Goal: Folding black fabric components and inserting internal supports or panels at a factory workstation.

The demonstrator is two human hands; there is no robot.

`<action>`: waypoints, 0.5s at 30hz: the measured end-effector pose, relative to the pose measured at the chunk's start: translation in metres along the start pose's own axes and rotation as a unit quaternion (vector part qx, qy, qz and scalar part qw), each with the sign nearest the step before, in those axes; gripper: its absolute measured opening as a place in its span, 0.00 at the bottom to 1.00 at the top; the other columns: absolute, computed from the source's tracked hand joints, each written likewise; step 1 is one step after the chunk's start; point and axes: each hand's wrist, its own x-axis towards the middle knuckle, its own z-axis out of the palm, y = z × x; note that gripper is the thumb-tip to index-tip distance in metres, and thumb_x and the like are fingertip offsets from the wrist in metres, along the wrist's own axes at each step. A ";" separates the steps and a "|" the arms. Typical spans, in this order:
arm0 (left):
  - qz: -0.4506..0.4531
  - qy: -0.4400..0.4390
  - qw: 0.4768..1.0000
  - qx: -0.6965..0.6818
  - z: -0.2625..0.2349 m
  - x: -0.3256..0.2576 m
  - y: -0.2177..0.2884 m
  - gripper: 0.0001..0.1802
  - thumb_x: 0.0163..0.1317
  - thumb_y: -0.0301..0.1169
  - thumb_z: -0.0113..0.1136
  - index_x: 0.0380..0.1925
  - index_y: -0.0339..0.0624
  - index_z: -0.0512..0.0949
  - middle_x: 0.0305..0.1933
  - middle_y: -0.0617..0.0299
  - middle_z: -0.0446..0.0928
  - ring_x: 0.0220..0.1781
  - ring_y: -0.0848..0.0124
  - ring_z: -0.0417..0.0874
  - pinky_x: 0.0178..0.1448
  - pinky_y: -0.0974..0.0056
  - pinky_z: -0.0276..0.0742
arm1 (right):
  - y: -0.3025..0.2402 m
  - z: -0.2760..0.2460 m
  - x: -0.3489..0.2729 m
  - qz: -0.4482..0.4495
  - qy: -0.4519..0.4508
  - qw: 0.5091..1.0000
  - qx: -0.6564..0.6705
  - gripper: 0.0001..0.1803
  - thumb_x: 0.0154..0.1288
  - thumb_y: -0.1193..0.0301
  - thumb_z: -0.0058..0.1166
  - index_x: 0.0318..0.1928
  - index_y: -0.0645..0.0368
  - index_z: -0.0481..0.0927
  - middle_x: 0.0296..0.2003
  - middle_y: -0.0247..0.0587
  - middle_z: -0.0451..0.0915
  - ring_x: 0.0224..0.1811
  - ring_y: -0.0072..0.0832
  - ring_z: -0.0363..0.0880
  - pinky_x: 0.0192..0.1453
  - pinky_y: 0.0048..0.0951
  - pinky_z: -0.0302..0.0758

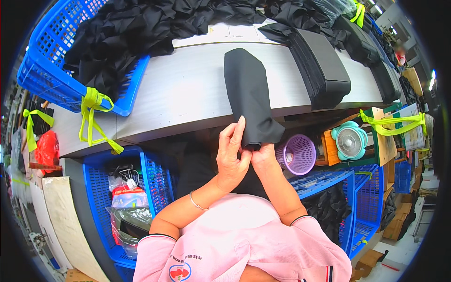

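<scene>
A long black fabric piece (248, 84) stretches from my hands onto the pale table, its far end lying on the tabletop. Its near end hangs past the front edge and curls into a dark roll or opening. My left hand (231, 152) grips the left side of that near end, index finger pointing up along the cloth. At the right, my right hand (264, 154) holds the same end from below; the cloth hides most of its fingers. Further right on the table stands a neat stack of black folded pieces (324, 66).
Loose black cloth (127, 35) heaps over the table's back and into a blue basket (51, 70). Below the table (174, 94) are a blue crate (101, 202) of bagged items, a purple bin (300, 154), a teal fan (350, 141) and a blue crate (351, 211) holding black cloth.
</scene>
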 end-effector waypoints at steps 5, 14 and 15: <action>0.013 -0.028 0.999 0.012 -0.012 0.007 -0.004 0.44 0.48 0.10 0.56 0.71 0.43 0.69 0.59 0.56 0.70 0.38 0.71 0.75 0.39 0.68 0.75 | 0.002 0.016 0.008 -0.006 0.025 0.999 -0.031 0.22 0.64 0.57 0.63 0.52 0.56 0.77 0.45 0.40 0.81 0.43 0.36 0.83 0.41 0.43 0.85; -0.211 0.006 0.977 0.014 -0.034 0.021 -0.024 0.21 0.69 0.23 0.51 0.61 0.35 0.77 0.36 0.54 0.83 0.34 0.76 0.79 0.43 0.68 0.77 | 0.015 -0.042 0.051 -0.249 0.024 0.872 -0.420 0.20 0.73 0.71 0.55 0.62 0.58 0.72 0.58 0.38 0.75 0.62 0.32 0.73 0.70 0.35 0.69; -0.199 0.038 0.979 -0.012 -0.033 0.016 -0.040 0.19 0.72 0.25 0.49 0.60 0.34 0.78 0.33 0.60 0.82 0.34 0.80 0.76 0.40 0.70 0.76 | 0.011 -0.048 0.053 -0.295 -0.059 0.768 -0.565 0.20 0.75 0.71 0.51 0.64 0.57 0.70 0.57 0.38 0.77 0.62 0.34 0.74 0.70 0.36 0.69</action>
